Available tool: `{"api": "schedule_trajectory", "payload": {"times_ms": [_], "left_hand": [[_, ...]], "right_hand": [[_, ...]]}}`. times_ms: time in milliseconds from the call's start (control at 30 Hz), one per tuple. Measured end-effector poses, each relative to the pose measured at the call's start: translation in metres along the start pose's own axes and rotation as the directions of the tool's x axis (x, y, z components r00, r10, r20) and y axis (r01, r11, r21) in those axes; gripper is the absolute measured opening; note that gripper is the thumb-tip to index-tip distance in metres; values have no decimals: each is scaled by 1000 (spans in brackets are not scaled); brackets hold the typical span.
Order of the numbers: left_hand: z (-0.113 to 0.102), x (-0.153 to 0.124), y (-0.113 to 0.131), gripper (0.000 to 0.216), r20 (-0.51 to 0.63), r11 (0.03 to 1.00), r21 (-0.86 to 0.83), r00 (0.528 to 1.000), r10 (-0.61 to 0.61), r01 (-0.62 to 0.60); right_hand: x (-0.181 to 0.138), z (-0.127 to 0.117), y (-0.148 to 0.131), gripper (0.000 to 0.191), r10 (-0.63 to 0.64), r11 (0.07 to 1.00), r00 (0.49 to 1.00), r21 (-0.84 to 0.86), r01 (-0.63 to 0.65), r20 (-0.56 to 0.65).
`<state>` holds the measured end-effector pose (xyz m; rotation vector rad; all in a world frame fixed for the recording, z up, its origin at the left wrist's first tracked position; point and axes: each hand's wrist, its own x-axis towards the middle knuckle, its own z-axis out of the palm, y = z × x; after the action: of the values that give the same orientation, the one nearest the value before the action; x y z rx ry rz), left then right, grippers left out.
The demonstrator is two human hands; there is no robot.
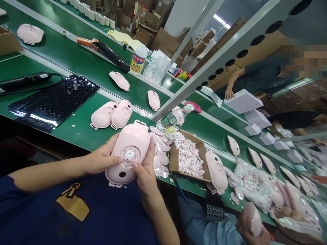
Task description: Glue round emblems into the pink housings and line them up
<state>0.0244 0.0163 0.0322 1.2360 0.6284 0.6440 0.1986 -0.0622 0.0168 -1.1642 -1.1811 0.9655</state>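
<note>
We are in what looks like a factory workshop: a long green bench [76, 119] carries many matching pink shells [154, 99], a carton [173, 160] heaped with small printed parts [190, 158] and a bottle [138, 60] marked 401. Behind it we see piled cardboard boxes [162, 40], and a co-worker [260, 76] touches a white box [244, 101].

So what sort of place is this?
Probably a factory assembly line: a long green workbench, many matching pale pink oval plastic casings, and an open brown cardboard box of small white pieces.
</note>
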Motion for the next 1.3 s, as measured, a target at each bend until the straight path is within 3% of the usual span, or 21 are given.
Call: {"api": "schedule_trajectory", "payload": {"times_ms": [100, 400, 833, 1300], "left_hand": [[2, -2, 1, 94, 4, 1000, -6, 1000, 3, -2], [2, -3, 1, 94, -12, 997, 71, 1000, 21, -20], [4, -4, 2, 93, 26, 996, 84, 999, 27, -29], [3, -4, 1, 91, 18, 992, 127, 1000, 24, -26]], "right_hand": [[-2, 6, 0, 94, 90, 985, 996, 151, -87, -13], [-4, 9, -11, 97, 63, 997, 996, 53, -59, -70], [-9, 9, -10, 99, 66, 994, 997, 91, -62, -49], [-15, 11, -6, 96, 66, 996, 993, 58, -60, -102]]}}
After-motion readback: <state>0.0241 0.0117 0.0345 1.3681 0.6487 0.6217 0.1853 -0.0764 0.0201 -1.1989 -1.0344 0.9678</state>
